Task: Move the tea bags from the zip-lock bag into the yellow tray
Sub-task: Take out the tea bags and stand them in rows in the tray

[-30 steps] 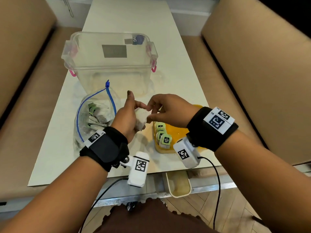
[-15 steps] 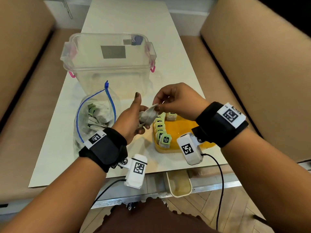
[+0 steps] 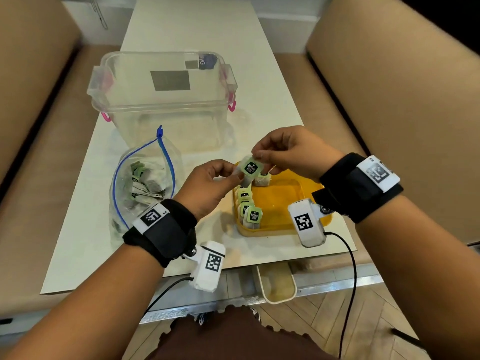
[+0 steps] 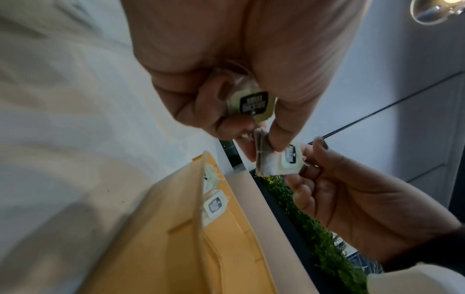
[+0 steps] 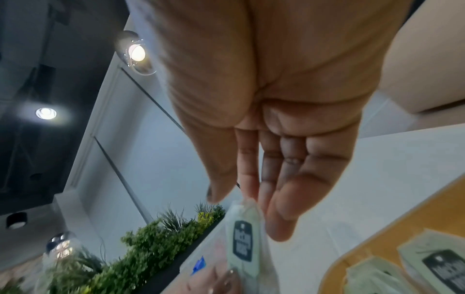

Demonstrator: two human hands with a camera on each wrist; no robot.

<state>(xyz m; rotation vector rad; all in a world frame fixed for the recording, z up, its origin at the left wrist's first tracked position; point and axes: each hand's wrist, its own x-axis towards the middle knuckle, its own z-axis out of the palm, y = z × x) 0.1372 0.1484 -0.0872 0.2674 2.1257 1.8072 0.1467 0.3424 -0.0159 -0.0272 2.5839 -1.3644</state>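
A tea bag point(image 3: 250, 168) with a green tag hangs between both hands, over the far left corner of the yellow tray point(image 3: 285, 203). My left hand point(image 3: 235, 178) pinches its paper pouch point(image 4: 264, 159) and keeps a second tagged tea bag point(image 4: 253, 105) curled in the palm. My right hand point(image 3: 259, 157) pinches the tag point(image 4: 292, 157) from above; the right wrist view shows that tag point(image 5: 242, 245) under the fingers. Several tea bags point(image 3: 249, 209) stand along the tray's left edge. The zip-lock bag point(image 3: 145, 183) lies open at the left, with more tea bags inside.
A clear plastic box point(image 3: 163, 100) with pink latches stands behind the zip-lock bag and the tray. The white table point(image 3: 259, 87) runs away from me between two tan cushioned benches. A small cream cup point(image 3: 276, 284) hangs below the table's near edge.
Both hands rose a little and drifted right toward the tray. The crumpled tea bag has been drawn out between them, and its green tag now faces up.
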